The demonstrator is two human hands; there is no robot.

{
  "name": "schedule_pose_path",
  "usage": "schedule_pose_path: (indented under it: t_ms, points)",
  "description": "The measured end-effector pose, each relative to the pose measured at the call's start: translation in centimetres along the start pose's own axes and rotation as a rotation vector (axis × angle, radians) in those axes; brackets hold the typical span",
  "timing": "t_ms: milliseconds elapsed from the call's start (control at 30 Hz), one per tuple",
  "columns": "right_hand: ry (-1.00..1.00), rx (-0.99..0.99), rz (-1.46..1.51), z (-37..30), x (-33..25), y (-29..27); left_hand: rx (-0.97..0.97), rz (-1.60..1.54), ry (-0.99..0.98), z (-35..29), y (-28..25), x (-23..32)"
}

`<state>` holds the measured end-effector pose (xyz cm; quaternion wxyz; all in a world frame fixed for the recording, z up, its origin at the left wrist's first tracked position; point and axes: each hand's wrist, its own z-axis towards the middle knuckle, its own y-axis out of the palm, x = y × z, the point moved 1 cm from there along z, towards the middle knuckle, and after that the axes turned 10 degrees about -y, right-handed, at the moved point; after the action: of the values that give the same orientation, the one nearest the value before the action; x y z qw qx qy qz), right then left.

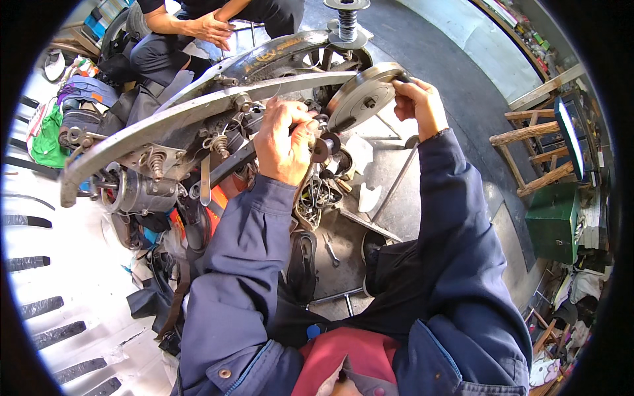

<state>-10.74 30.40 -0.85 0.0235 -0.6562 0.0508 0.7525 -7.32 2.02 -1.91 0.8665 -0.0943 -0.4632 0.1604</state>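
Observation:
An old metal sewing machine (198, 109), with a long curved arm and bare springs, stretches across the middle. My right hand (422, 105) has its fingers closed on the edge of the machine's round metal handwheel (356, 109). Left of the wheel, my left hand (284, 142) is closed in a pinch beside a small dark bobbin (326, 146). What its fingertips hold is hidden or too fine to make out. A larger spool of dark thread (347, 26) stands upright on top of the machine, beyond the wheel.
Below the bobbin sits a tray of small metal parts (317, 198); a wrench (331, 249) lies on the ground between my feet. Another person's hands (210, 30) rest together at the upper left. A wooden stool (528, 142) and green box (553, 223) stand at right.

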Motion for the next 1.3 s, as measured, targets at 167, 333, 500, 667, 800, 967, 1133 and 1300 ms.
schedule_pose_path:
  t_ms: [167, 333, 500, 667, 800, 967, 1133, 1300]
  points:
    - [0.406, 0.084, -0.403, -1.6, 5.5, 2.7, 0.027, 0.039, 0.049, 0.1, 0.1, 0.0]
    - [0.087, -0.637, -0.391, -4.7, 1.9, 7.2, 0.038, 0.044, 0.031, 0.0, 0.3, -0.2]
    - [-0.012, -0.19, -0.041, -2.8, -3.6, 4.6, 0.028, 0.038, 0.037, 0.0, 0.1, -0.1]
    - [-0.016, -0.112, 0.078, -2.3, -2.6, 3.2, 0.04, 0.016, 0.024, 0.0, 0.2, 0.1]
    - [-0.053, -0.037, 0.133, -3.1, -2.0, 3.8, 0.031, 0.024, 0.042, 0.1, 0.2, 0.1]
    - [0.177, -0.017, 0.156, -5.7, -1.9, 6.0, 0.012, 0.026, 0.062, 0.1, 0.0, 0.0]
    - [0.411, -0.14, 0.333, -7.9, 0.3, 9.4, 0.015, 0.027, 0.033, 0.0, 0.0, 0.1]
    - [0.513, -0.174, 0.548, -7.8, 1.4, 11.2, 0.009, 0.016, 0.001, 0.0, -0.1, 0.1]
